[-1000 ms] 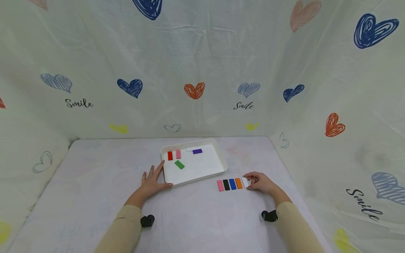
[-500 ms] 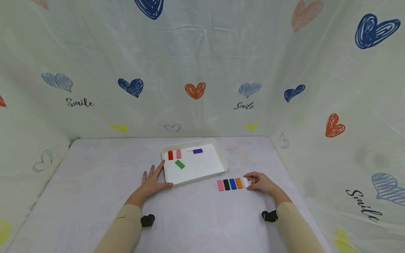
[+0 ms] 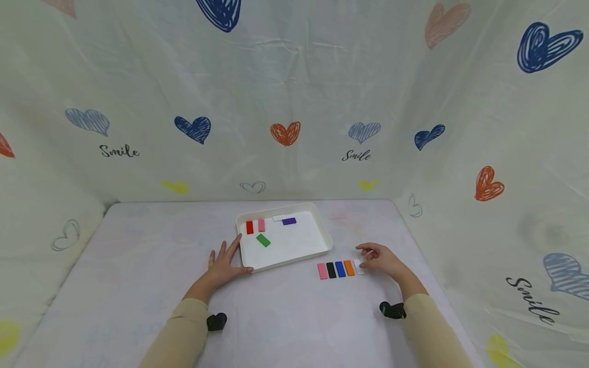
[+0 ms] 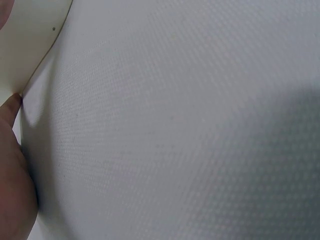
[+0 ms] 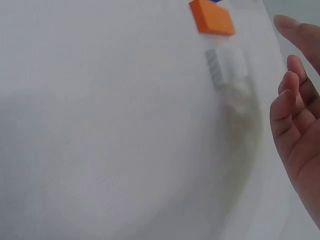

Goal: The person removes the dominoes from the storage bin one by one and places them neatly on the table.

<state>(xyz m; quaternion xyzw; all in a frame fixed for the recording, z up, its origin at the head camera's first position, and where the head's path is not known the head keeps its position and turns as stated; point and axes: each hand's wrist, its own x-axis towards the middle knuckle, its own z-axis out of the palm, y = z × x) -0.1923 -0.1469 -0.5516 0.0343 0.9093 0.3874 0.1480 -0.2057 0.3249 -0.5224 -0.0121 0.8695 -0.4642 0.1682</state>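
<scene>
Left hand (image 3: 223, 271): fingers spread wide and nearly straight, gripping nothing. My forefinger meets the left rim of the tray (image 3: 299, 243) and my thumb its near edge, so the near left corner sits between them. Tray: off-white, smooth, shallow, a rounded rectangle with a raised wall; the left wrist view shows one small dark speck on that wall.

Right hand (image 3: 381, 259): fingers loosely bent and parted, nothing held. It hovers at the white block (image 3: 359, 268), which lies flat on the tabletop; in the right wrist view my fingertips are apart from it. That block is a small slab, blurred at close range, one side crossed by grey bands.

White closes a slightly slanted row beyond the tray's near right corner. From the left: pink block (image 3: 322, 271), black block (image 3: 331, 270), blue block (image 3: 340, 269), orange block (image 3: 349, 268), then white. All are thin oblongs with narrow gaps between; the orange one shows crisp corners and a matt face.

Inside the tray: red block (image 3: 249, 227) and a second pink block (image 3: 261, 225) upright to my eye, green block (image 3: 263, 240) aslant nearer me, purple block (image 3: 289, 221) lengthwise, and a white piece (image 3: 278, 217) by the far wall, contact with purple unclear.

Tabletop (image 3: 276, 317): pale covering, finely dimpled in the left wrist view.
</scene>
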